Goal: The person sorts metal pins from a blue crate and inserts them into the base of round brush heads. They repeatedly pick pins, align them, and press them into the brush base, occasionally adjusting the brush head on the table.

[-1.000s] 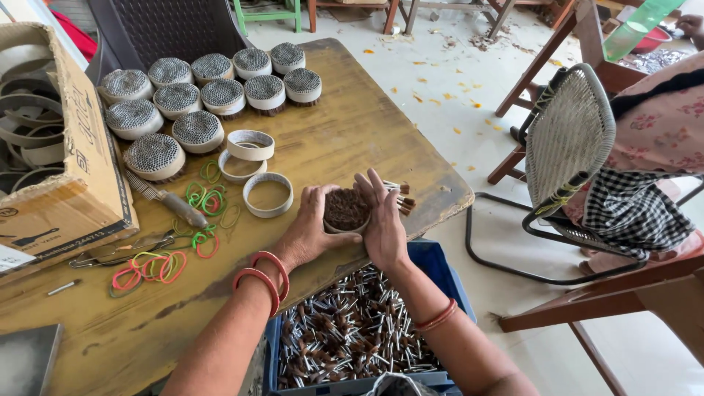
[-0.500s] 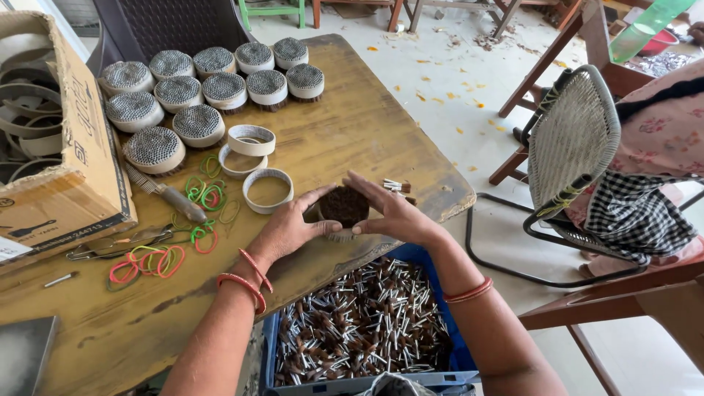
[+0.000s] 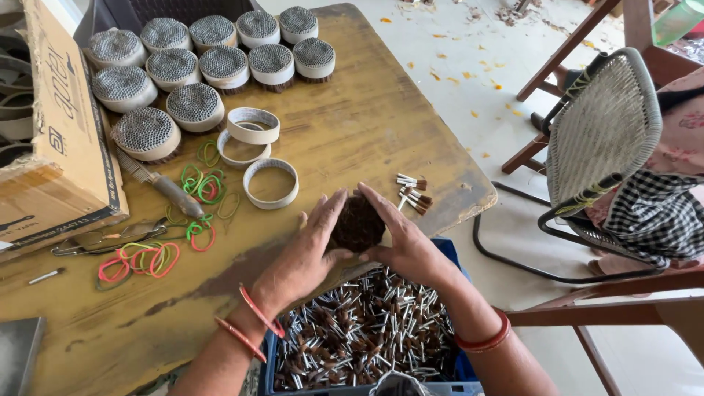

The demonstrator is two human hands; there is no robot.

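Both hands have drawn closer to the tabletop edge since the earlier frame, keeping the bundle between them. Head view: left hand and right hand press a dark round bundle of small sticks from both sides, fingers closed around its rim. It looks light, loose and crumbly; hold it by the sides. Loose sticks, cardboard rings and rubber bands lie nearby; a blue crate sits below.

Round dark-brown bundle of short sticks, standing on end, at the near tabletop edge, pressed between both palms.
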